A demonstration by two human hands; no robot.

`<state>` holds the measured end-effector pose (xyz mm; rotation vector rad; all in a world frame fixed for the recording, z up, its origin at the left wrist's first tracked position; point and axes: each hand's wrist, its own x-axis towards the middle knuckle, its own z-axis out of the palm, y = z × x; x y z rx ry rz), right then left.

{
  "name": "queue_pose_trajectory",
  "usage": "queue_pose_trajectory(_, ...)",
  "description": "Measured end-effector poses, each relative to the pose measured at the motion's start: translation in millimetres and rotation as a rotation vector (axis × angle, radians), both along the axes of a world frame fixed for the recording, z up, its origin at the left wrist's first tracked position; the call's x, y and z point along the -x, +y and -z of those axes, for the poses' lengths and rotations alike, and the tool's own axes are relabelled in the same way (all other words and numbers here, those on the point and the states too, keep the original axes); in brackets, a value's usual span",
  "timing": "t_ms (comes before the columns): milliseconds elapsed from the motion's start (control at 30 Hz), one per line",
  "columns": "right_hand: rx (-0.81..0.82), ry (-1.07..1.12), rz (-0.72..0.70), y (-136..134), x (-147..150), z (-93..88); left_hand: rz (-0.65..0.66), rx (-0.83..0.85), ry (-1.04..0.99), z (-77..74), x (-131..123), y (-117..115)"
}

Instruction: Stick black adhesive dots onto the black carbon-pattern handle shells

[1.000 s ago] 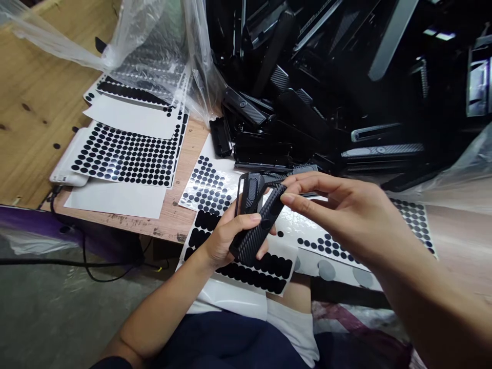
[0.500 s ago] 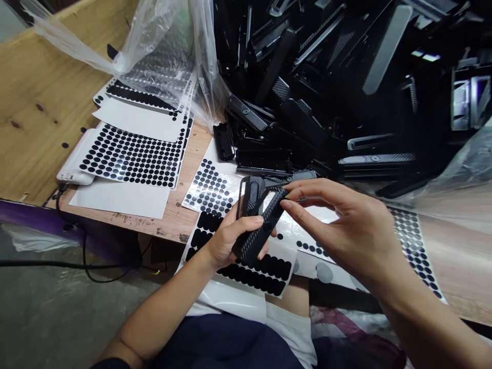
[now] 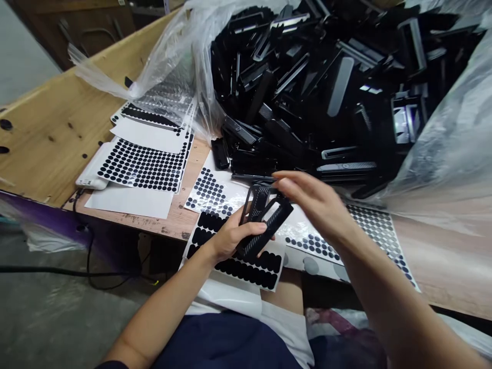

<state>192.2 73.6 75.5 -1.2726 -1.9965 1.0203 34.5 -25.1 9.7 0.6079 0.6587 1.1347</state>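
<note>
My left hand (image 3: 229, 237) is closed around two long black plastic parts with a carbon-fibre pattern. The nearer black part (image 3: 265, 231) has a pale slot and lies under my thumb. Behind it, the second black part (image 3: 260, 199) sticks up with a thin looped edge. Just over their far ends is my right hand (image 3: 307, 197), fingers stretched out toward the left. Whether its fingertips touch the parts cannot be made out. Below my left hand lies a sheet of large black round stickers (image 3: 246, 274).
A heap of black plastic parts (image 3: 292, 133) fills a clear plastic bag (image 3: 434, 154) at the back. Sheets of small black dots (image 3: 144, 164) lie at left beside a white power strip (image 3: 94, 166). More dot stickers (image 3: 315, 246) lie at right. A wooden board (image 3: 46, 133) edges the left side.
My right hand has left its pinch at the near part's upper end and its fingers are straighter. The left hand keeps its hold. The view has shifted, showing more of the heap.
</note>
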Motion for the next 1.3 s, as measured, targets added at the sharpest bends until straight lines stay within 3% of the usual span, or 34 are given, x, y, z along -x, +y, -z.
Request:
queue_pose_trajectory(67, 0.085, 0.032, -0.100, -0.3, 7.7, -6.4, -0.027, -0.023, 0.057, -1.3, -1.0, -0.3)
queue_pose_trajectory(100, 0.084, 0.102, -0.081, 0.4, 9.9, -10.7, -0.033, -0.035, 0.077, -1.4, -1.2, -0.3)
queue_pose_trajectory(200, 0.024, 0.479, 0.140, 4.8, 6.4, -25.8, -0.045, -0.069, 0.069, 0.8, -0.5, 1.2)
queue_pose_trajectory(267, 0.082, 0.628, 0.183, 4.5, -1.3, -33.1, -0.110, -0.038, 0.018, 3.1, 0.8, 3.3)
queue_pose_trajectory(400, 0.265, 0.389, -0.032, -12.6, -7.4, -24.7, -0.217, 0.088, -0.024, 4.3, 1.6, 7.2)
queue_pose_trajectory(467, 0.233, 0.237, -0.086, -21.8, -4.3, -10.7, -0.174, 0.078, 0.000, 2.7, 0.1, 7.3)
queue_pose_trajectory(633, 0.095, 0.056, -0.046, -26.3, -9.5, 20.9, -0.181, -0.039, 0.049, 0.2, -3.8, 3.4)
queue_pose_trajectory(900, -0.033, -0.321, -0.186, -33.1, -25.6, 40.7, -0.245, -0.014, 0.017, -0.4, 0.0, 1.4)
queue_pose_trajectory(1100, 0.104, -0.262, -0.251, -22.6, -26.5, 33.5, -0.264, 0.018, -0.005, -0.3, -1.8, 1.1)
queue_pose_trajectory(1200, 0.198, -0.116, -0.228, -23.4, -24.2, 19.2, -0.250, 0.024, -0.001, 2.3, -2.7, 1.6)
queue_pose_trajectory(1300, 0.394, 0.137, -0.122, -29.7, -12.5, 4.7, -0.262, 0.020, 0.006, 4.8, -4.7, 2.1)
